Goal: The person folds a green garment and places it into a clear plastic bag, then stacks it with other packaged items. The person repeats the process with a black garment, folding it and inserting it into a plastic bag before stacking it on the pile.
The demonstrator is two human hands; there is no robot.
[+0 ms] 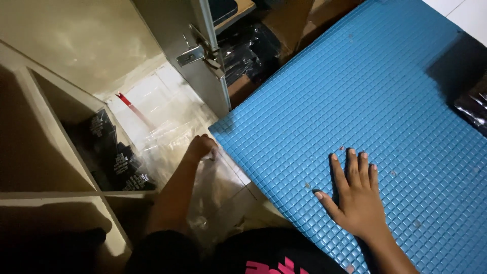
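head view: my left hand (pixel 200 147) fist grips clear plastic bag (pixel 172 137); right hand (pixel 355 195) splayed on blue mat (pixel 385 101); bag may tear on cabinet hinge (pixel 203 50).

My left hand (pixel 201 147) reaches forward and down, arm nearly straight, fingers curled under into a loose fist with the knuckles up. My right hand (pixel 355 195) lies flat, palm down, four fingers together pointing away from me, thumb spread wide to the left, wrist bent slightly.
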